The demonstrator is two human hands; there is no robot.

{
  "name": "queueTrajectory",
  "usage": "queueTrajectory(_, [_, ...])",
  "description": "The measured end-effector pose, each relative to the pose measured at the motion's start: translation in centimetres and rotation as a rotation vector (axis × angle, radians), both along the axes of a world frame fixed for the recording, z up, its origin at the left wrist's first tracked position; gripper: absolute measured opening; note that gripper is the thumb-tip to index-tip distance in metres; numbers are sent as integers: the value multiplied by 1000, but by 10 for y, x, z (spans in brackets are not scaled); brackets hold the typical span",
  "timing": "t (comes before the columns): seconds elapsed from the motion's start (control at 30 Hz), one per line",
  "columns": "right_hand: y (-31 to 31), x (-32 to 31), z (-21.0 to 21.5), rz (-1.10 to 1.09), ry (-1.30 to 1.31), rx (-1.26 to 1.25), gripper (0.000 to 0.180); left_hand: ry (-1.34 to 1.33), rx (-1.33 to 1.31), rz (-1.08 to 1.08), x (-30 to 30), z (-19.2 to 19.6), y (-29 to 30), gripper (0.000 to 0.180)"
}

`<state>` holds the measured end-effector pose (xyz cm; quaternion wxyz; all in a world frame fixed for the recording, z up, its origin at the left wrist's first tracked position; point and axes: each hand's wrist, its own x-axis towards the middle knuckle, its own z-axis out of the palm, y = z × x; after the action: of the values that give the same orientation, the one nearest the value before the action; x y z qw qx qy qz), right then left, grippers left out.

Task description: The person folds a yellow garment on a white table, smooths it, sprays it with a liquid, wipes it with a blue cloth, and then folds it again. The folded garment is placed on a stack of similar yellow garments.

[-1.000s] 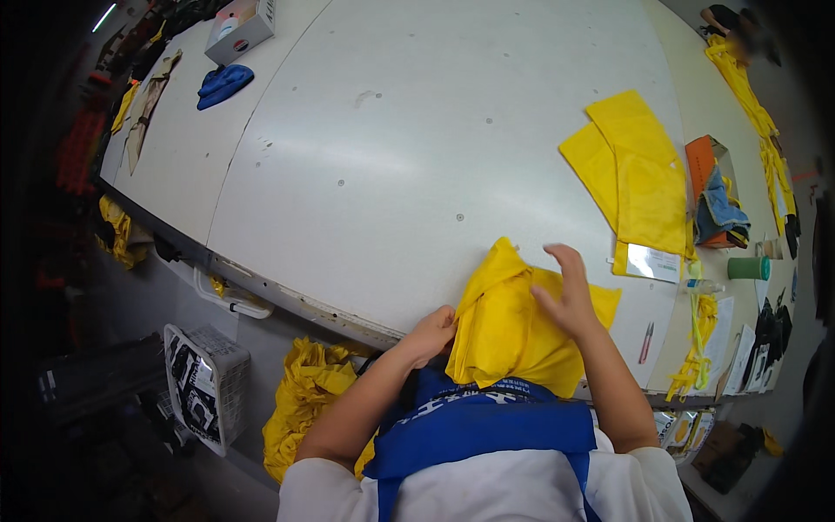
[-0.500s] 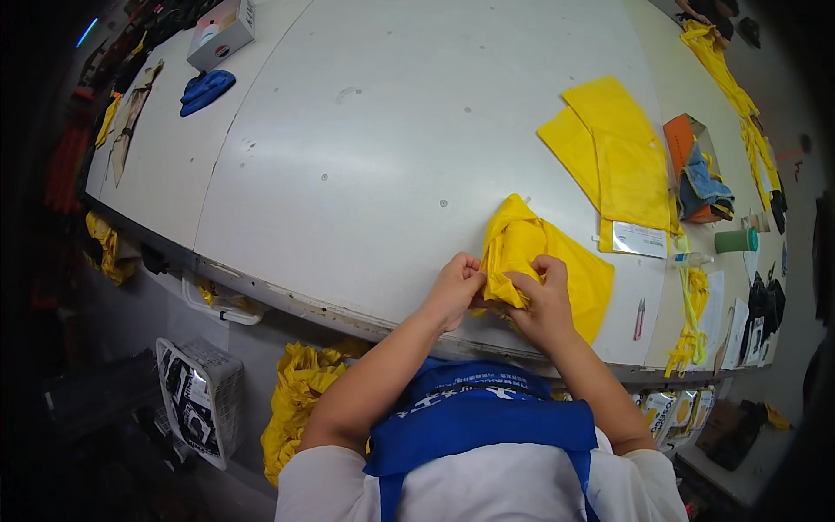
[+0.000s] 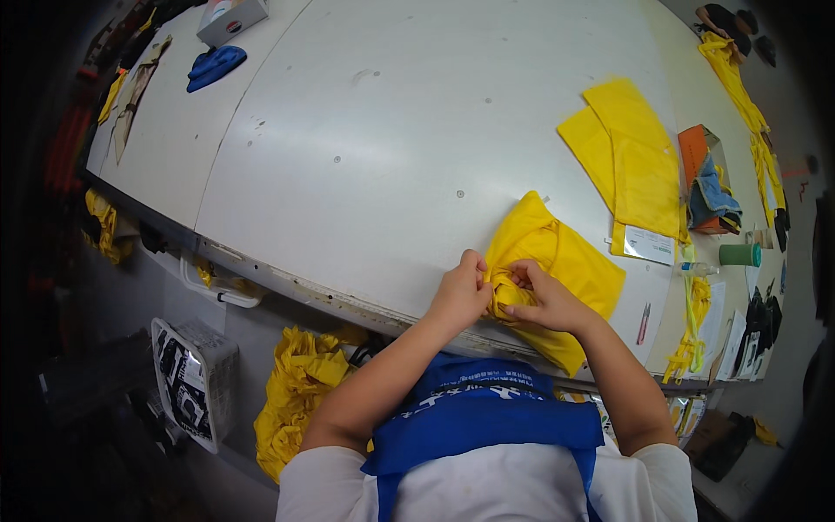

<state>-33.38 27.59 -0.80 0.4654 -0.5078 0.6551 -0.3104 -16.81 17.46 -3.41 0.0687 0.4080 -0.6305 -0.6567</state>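
Observation:
A bunched yellow cloth (image 3: 570, 265) lies at the near edge of the table, with one corner spread out to the right. My left hand (image 3: 463, 294) is closed in a pinch on the cloth's left edge. On its rolled near part, my right hand (image 3: 550, 298) grips with curled fingers, the thumb lying below the roll. Part of the gathered fabric between the hands is hidden by the fingers. Farther off to the right, folded yellow cloths (image 3: 639, 170) lie overlapped with a white printed card (image 3: 649, 244) at their near end.
Small snips (image 3: 643, 324) lie right of the cloth. Beyond them are a green cylinder (image 3: 740, 255), an orange box (image 3: 694, 155) with blue cloth, and yellow straps (image 3: 693, 326). A blue cloth item (image 3: 216, 68) rests far left. A yellow heap (image 3: 300, 391) and white basket (image 3: 193, 383) sit below the table.
The yellow roll is more crumpled and turned in toward the hands. My right fingers have moved from its side over its near end. The whole view has shifted slightly.

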Motion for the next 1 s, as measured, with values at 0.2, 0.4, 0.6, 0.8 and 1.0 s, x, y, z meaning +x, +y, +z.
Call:
queueTrajectory(0.2, [-7,27,0,173,683,-102,32,50,-134,-34,-2,5,6,34])
queueTrajectory(0.4, [2,38,-28,151,486,-129,35,-149,-352,-126,0,-7,8,39])
queueTrajectory(0.6, [-9,22,-12,7,727,-254,61,-278,-566,-213,-6,-1,1,32])
queueTrajectory(0.8, [-8,30,-14,166,889,-45,78,-123,-564,-116,-18,-15,3,18])
queueTrajectory(1.0, [-12,23,-64,237,879,84,69,-64,-557,-308,-34,-18,20,20])
